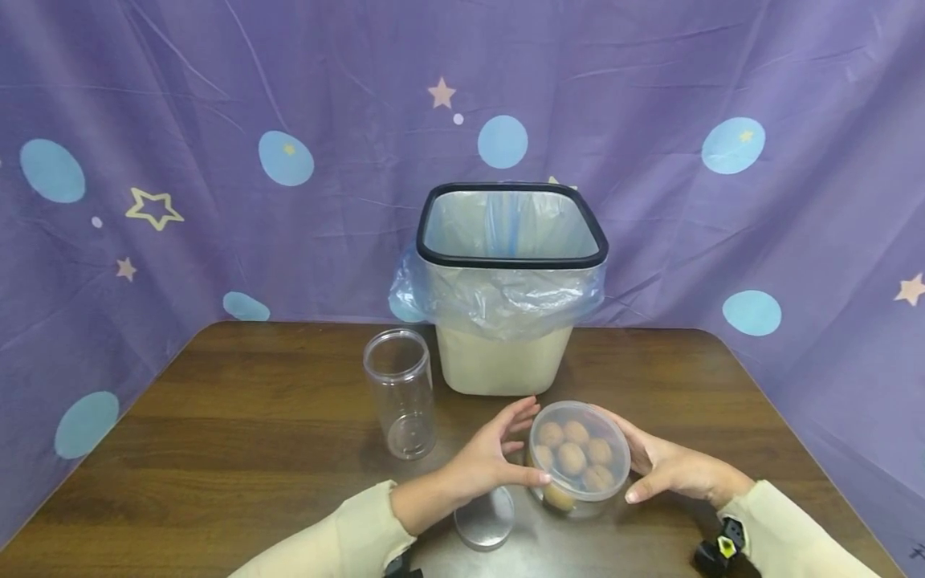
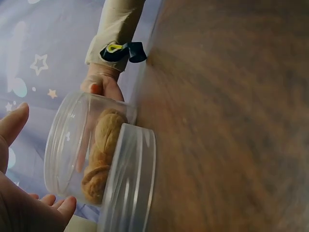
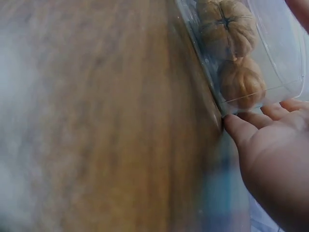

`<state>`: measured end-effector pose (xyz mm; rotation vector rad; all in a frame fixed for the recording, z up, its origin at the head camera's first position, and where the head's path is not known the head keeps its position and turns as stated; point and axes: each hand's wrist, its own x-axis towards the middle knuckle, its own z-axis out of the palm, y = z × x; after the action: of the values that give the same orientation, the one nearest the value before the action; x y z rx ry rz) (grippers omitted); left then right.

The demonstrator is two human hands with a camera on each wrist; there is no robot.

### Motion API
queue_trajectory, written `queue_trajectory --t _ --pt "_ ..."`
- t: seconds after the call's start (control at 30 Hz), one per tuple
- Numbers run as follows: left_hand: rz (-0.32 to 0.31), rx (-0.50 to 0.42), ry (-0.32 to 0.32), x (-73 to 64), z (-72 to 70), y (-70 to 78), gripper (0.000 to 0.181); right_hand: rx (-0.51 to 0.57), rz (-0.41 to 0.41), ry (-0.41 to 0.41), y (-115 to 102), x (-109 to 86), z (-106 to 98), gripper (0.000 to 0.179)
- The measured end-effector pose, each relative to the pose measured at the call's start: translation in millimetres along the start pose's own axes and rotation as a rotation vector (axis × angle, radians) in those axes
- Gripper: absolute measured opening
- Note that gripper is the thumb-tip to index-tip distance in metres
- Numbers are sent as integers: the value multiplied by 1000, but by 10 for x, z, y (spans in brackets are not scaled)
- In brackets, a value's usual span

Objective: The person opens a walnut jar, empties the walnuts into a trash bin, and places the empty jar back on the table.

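A low round clear plastic jar [image 1: 578, 449] with a translucent cover holds several walnuts [image 2: 108, 135] and stands near the table's front. My left hand [image 1: 480, 457] is at the jar's left side with fingers spread; in the left wrist view a gap shows between them and the jar. On the other side is my right hand [image 1: 675, 466], its fingers reaching behind the jar and its thumb held away from it. Whether those fingers touch the wall I cannot tell. Beside my left wrist a round clear lid [image 1: 484, 518] lies on the table, partly covered by the forearm.
A tall clear jar [image 1: 405, 401] without a cover stands on the left. Behind the hands stands a cream bin [image 1: 499, 361] with a black rim and a bluish plastic liner [image 1: 506, 301]. The brown wooden table [image 1: 238, 433] ends at a purple curtain [image 1: 347, 241].
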<state>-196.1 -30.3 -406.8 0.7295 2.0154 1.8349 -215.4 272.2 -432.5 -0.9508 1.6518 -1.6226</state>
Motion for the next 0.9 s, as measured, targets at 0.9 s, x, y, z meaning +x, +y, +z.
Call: queue_trajectory --t 0.9 --pt "-35 37 -31 104 57 -32 97 -270 86 110 26 46 -13 109"
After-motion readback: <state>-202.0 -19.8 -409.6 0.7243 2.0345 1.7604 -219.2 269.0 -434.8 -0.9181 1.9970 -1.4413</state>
